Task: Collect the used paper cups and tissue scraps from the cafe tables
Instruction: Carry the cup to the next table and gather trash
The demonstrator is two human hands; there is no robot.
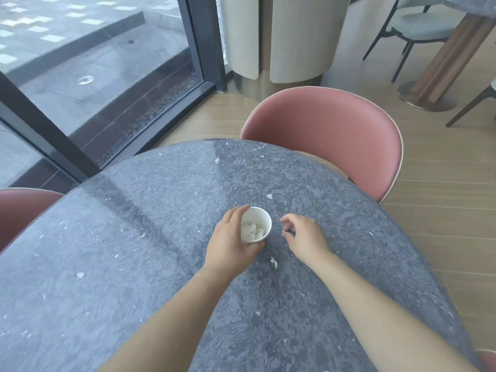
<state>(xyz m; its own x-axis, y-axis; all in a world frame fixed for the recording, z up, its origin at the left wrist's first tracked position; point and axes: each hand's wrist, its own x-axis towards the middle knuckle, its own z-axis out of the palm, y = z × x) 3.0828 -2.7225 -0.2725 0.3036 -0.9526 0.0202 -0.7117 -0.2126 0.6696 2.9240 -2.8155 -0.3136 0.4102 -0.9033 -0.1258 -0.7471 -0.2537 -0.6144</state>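
Forearms reach over the grey table [134, 237]; the left hand [228, 245] wraps the white paper cup [256, 224], which holds crumpled tissue, while the right hand [303, 234] pinches a small scrap just beside it. Keep the cup upright and drop each scrap [273, 262] inside. No readable markings are visible.

No legible text, seemingly.
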